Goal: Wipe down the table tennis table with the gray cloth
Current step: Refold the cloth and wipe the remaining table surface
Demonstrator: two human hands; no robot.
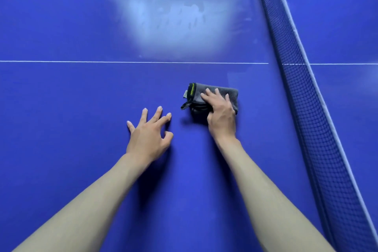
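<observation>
Fingers (210, 96) of right hand (222, 113) press gray cloth (214, 93); label unreadable.

Folded gray cloth (212, 96) lies flat on blue table (81, 98)

Matt table (81, 92); soft cloth (216, 90); mesh net (306, 108)

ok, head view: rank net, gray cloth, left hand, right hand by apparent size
1. net, largest by far
2. left hand and right hand: look alike, no ranking
3. gray cloth, partly covered by the right hand, so unsure
</observation>
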